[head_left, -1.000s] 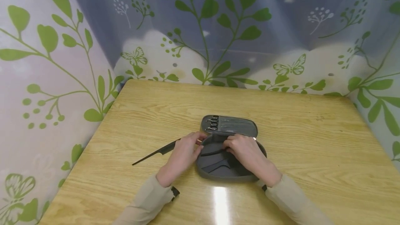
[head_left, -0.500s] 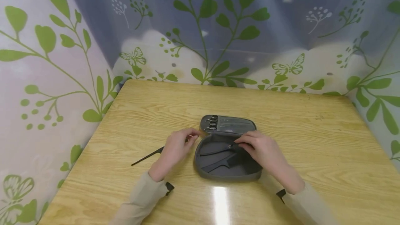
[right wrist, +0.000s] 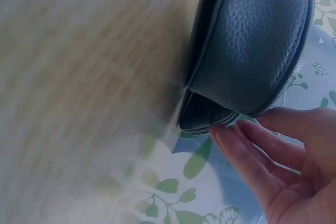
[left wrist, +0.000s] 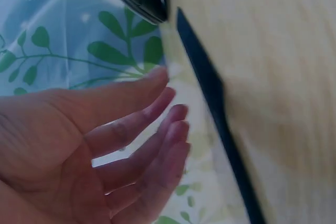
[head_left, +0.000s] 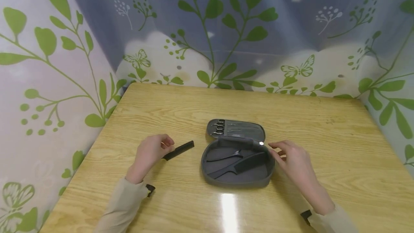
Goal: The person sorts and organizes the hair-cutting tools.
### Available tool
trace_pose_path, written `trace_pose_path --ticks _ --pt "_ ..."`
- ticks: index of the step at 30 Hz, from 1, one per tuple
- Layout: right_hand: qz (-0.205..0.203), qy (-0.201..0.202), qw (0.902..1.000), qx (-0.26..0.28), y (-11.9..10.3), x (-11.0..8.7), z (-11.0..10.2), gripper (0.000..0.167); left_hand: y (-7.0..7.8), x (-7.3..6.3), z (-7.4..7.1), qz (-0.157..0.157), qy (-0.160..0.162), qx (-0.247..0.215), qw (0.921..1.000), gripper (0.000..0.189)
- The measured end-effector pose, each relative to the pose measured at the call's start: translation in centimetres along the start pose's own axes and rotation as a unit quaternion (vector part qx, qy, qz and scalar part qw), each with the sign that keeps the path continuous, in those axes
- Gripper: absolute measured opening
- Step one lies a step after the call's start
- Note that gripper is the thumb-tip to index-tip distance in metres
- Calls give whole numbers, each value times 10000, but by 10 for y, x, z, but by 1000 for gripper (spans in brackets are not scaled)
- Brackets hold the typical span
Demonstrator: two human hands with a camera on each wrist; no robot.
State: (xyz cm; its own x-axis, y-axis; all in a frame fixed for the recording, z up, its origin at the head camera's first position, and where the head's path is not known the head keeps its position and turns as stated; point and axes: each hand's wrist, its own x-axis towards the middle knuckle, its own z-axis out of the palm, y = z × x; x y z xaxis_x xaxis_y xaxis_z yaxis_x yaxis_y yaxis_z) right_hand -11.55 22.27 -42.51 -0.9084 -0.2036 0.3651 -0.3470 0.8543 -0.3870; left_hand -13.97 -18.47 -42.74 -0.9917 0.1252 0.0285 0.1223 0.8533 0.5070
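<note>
My left hand [head_left: 150,154], empty with thumb and fingers parted, hangs just beside a black tail comb [head_left: 179,150] left of centre on the worktop [head_left: 323,128]. The comb slants, teeth toward the far edge and the unfolded grey case [head_left: 237,183], tail toward the near left corner. My right hand [head_left: 295,161], farther off, fingers parted, is at the case's right side; whether it touches, I cannot tell. No brand, label or writing can be read on anything.
</note>
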Motion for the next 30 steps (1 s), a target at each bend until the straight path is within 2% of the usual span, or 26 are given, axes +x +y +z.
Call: trace_pose_path --ticks 2,5,14,30 --pt "96 -130 9998 -65 0 -1 -1 15 -3 -2 1 -93 -272 128 9995 14" --pt "146 -196 9996 -137 0 -1 0 14 -6 -3 4 -119 -470 313 9983 18" --pt "120 -210 9995 -178 -2 0 1 13 -9 0 8 -243 -539 303 9978 23" --pt "186 -231 9995 -111 -2 -1 3 13 -13 -1 6 -223 -742 43 9970 22"
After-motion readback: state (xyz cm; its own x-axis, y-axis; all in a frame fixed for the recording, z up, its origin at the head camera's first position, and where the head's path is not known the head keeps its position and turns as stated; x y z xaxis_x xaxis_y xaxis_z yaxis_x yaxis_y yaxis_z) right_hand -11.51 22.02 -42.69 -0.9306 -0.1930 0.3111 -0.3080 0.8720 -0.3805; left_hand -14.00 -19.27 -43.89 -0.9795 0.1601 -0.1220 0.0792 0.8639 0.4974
